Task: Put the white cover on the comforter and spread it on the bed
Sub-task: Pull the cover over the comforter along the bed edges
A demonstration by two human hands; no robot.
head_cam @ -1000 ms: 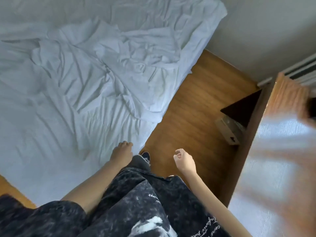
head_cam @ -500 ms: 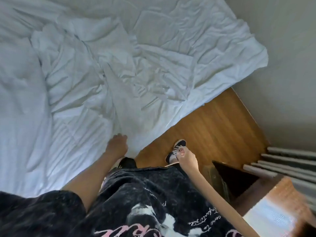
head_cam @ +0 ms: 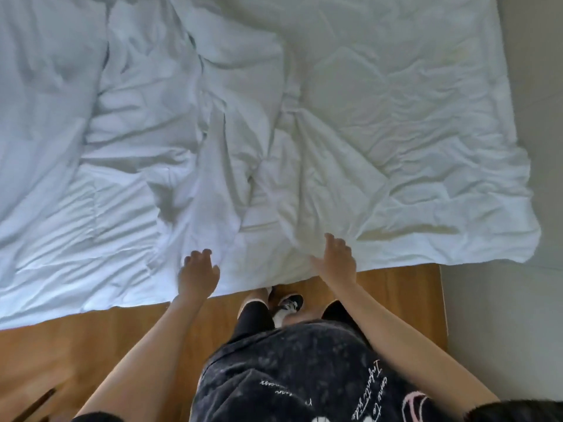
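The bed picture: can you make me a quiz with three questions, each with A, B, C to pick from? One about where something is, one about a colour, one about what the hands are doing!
1. Where is the right hand?
A. On the near edge of the white bedding
B. On the wall
C. In a pocket

2. What colour is the floor?
A. Grey
B. Brown wood
C. Green

3. How is the left hand?
A. Gripping a pillow
B. Made into a tight fist
C. Fingers loosely bent over the bedding, holding nothing

Answers:
1. A, its fingers lie flat on the cloth by the bed's edge.
2. B, orange-brown boards show below the bed.
3. C, nothing sits in its fingers.
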